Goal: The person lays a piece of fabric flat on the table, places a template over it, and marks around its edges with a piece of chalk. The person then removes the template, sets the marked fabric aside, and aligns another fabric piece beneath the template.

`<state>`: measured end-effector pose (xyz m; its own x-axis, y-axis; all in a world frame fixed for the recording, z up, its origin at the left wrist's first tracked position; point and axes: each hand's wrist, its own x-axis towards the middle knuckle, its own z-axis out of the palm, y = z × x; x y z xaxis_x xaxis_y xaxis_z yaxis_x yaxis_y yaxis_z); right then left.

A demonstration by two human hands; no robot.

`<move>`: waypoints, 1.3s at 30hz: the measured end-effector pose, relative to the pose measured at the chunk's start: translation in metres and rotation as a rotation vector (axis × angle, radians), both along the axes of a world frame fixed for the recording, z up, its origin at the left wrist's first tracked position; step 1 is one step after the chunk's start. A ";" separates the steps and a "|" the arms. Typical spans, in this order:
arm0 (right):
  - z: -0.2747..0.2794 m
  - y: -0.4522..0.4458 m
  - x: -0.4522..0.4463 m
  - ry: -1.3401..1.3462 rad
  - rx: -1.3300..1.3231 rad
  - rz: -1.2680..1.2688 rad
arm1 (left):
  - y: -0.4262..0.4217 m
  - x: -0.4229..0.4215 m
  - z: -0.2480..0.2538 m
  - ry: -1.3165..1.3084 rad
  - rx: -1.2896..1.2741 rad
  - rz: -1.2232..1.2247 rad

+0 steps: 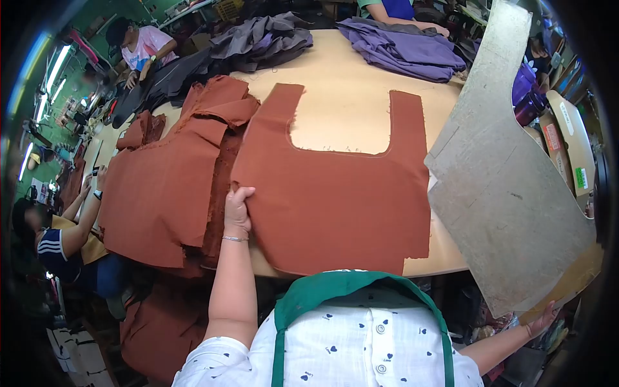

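A cut rust-brown fabric piece [335, 200] with a deep square notch at its far edge lies flat on the table before me. My left hand [238, 209] grips its left edge, fingers curled at the cloth. At the right, a large grey bag-shaped pattern template [509, 174] stands tilted, reaching past the table edge. My right hand [543, 320] holds the template low at its bottom corner, its fingers partly hidden. Left of the flat piece, a thick stack of rust-brown fabric pieces [161, 187] has frayed edges and folded tops.
Dark grey cloth [251, 48] and purple cloth [403, 48] are heaped along the table's far side [329, 64]. People work at the left and far side. Cartons [567, 145] stand at the right. More rust-brown fabric [164, 329] hangs below the table at the left.
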<state>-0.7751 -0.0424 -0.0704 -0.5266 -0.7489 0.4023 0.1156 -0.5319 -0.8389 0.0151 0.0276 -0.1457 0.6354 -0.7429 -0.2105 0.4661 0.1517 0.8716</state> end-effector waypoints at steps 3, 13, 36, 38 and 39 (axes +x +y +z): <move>-0.012 -0.003 0.009 -0.006 0.028 0.099 | -0.007 -0.024 0.060 0.175 -0.288 -0.120; -0.084 -0.087 0.232 0.178 0.232 0.682 | 0.099 0.129 0.199 -0.171 -0.606 0.235; -0.122 -0.121 0.322 0.393 0.721 0.882 | 0.680 -0.029 0.030 -0.413 2.237 1.110; -0.120 -0.123 0.323 0.410 0.757 0.852 | 0.664 -0.030 0.034 -0.398 2.323 1.097; -0.120 -0.123 0.322 0.417 0.763 0.836 | 0.655 -0.027 0.043 -0.406 2.365 1.109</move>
